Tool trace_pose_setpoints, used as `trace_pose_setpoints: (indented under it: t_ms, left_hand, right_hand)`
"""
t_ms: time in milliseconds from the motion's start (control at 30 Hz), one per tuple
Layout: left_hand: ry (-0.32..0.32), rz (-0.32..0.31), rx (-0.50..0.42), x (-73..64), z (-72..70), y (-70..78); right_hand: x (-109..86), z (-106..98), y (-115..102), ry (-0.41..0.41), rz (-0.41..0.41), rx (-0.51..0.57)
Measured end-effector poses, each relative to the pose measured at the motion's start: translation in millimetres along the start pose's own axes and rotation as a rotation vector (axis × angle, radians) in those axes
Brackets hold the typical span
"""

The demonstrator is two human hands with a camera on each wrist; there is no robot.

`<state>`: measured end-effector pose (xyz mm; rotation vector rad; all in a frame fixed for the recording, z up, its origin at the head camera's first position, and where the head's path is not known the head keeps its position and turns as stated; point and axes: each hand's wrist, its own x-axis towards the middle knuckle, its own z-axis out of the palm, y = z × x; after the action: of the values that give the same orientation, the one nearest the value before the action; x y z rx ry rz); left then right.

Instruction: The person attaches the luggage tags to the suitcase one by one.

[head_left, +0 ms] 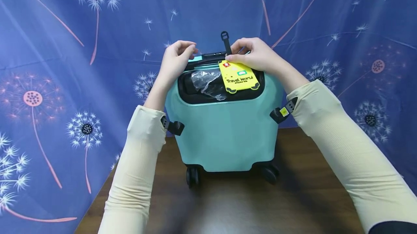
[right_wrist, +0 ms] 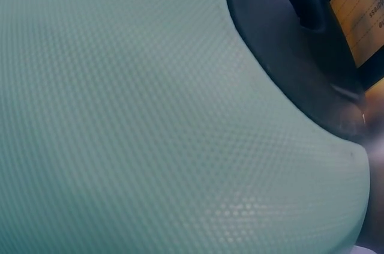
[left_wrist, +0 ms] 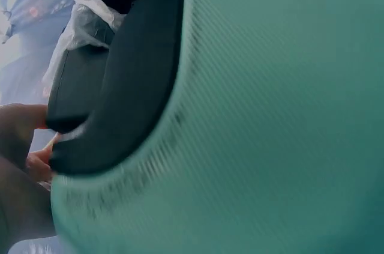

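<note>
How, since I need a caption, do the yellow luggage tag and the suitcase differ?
The luggage tag is yellow; the suitcase is turquoise. The tag is small and flat, the suitcase large and bulky. The tag sits tilted, while the suitcase stands upright on wheels. Both have black parts.

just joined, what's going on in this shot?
A person is handling a yellow luggage tag at the top of a teal suitcase. The right hand pinches the tag near its upper edge, with its black strap sticking up. The left hand is at the suitcase's top left; its grip isn't clear. The suitcase stands upright on a brown table, clear plastic at its black recess. Whether the strap is looped on isn't visible.
</note>
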<state>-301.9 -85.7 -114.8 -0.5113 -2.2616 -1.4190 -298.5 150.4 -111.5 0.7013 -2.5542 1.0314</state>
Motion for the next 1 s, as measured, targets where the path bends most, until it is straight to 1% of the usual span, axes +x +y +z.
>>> trace_pose_setpoints:
  t_ms: [133, 233, 333, 400, 533, 733, 800, 900, 1000]
  left_hand:
    - [-0.039, 0.022, 0.095, 11.7, 7.3, 9.1]
    - [-0.049, 0.012, 0.162, 20.5, 12.0, 12.5]
    - [-0.065, -0.032, 0.209, 28.8, 16.7, 12.9]
    - [-0.091, -0.066, 0.235, 33.6, 19.7, 12.9]
    - [-0.149, -0.111, 0.299, 41.6, 25.8, 15.1]
    - [-0.179, -0.175, 0.413, 46.9, 32.0, 16.9]
    - [-0.207, -0.209, 0.440, 46.9, 32.7, 18.3]
    - [-0.265, -0.240, 0.470, 45.9, 32.6, 22.6]
    - [-0.315, -0.240, 0.482, 45.6, 31.4, 24.0]
  right_hand:
    - [0.7, -2, -1, 0.005, -0.010, 0.001]
    - [1.3, -2, -1, 0.006, -0.027, -0.002]
    - [1.3, -1, -1, 0.002, -0.044, -0.011]
    - [1.0, -1, -1, -0.005, -0.050, -0.013]
    - [0.4, -1, 1, -0.013, -0.057, -0.012]
    - [0.6, 0, 1, -0.029, -0.066, -0.006]
    - [0.2, 0, 1, -0.031, -0.064, -0.007]
    - [-1.1, -1, 0, -0.032, -0.060, -0.006]
    - [-1.8, -1, -1, -0.032, -0.055, -0.004]
